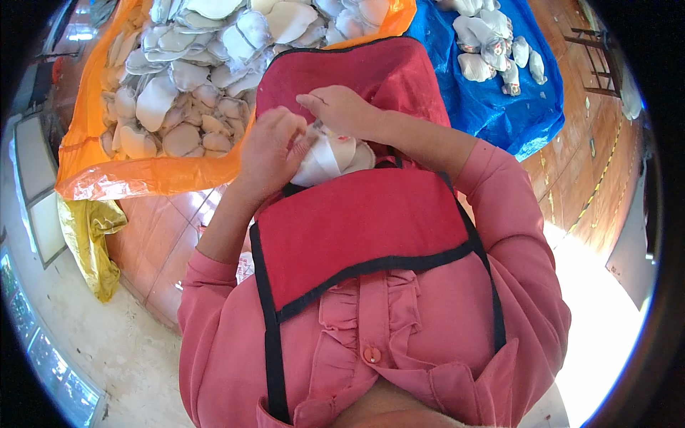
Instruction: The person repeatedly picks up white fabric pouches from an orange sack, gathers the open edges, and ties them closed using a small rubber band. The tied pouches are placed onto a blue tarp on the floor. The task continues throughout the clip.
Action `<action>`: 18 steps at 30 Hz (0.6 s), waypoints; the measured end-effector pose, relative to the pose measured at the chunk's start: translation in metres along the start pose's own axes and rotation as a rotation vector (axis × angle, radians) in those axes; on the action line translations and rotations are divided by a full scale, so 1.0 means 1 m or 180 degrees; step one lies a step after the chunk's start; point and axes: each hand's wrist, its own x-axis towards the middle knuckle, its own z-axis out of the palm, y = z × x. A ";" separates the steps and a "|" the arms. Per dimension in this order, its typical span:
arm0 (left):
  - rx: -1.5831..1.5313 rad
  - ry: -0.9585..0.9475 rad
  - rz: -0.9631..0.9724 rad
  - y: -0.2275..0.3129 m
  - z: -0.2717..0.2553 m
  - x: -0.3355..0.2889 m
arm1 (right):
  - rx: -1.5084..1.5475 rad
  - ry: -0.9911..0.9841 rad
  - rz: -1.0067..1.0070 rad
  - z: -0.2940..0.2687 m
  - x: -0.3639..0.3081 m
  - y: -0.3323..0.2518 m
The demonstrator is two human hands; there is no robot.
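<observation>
My left hand [270, 148] and my right hand [341, 110] both grip one white padded cup-shaped piece [330, 158] over my lap. The lap is covered by a red apron with black trim [357, 228]. The left hand pinches the piece's left edge, the right hand presses on its top. Just beyond my hands, an orange plastic sheet [135, 178] holds a large heap of similar white pieces [193, 71].
A blue plastic sheet [499, 100] at the upper right carries several more white pieces [492, 43]. A yellow bag [89, 235] lies crumpled at the left on the floor. Reddish floor tiles [157, 242] show under the sheets, and dark chair legs [599, 57] stand at the far right.
</observation>
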 end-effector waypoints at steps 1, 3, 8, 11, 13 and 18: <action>0.0470 -0.0059 0.0078 0.002 -0.009 0.008 | -0.0258 0.0146 -0.0196 -0.001 0.005 0.005; 0.0550 -0.0406 -0.0434 0.026 -0.019 0.011 | -0.0048 -0.0053 0.0304 -0.013 0.020 -0.010; 0.1669 -0.0697 -0.0510 0.038 -0.016 0.012 | 0.0525 0.0161 0.0841 -0.018 0.028 -0.025; 0.1670 -0.0920 -0.0603 0.036 -0.013 0.013 | 0.0692 0.0239 0.1152 0.003 0.031 -0.013; 0.1471 -0.1018 -0.0573 0.027 -0.007 0.009 | 0.0620 0.0253 0.1146 0.013 0.030 -0.006; 0.1067 -0.1164 -0.0366 -0.005 -0.001 -0.006 | 0.0938 -0.0019 0.1519 0.018 0.029 -0.005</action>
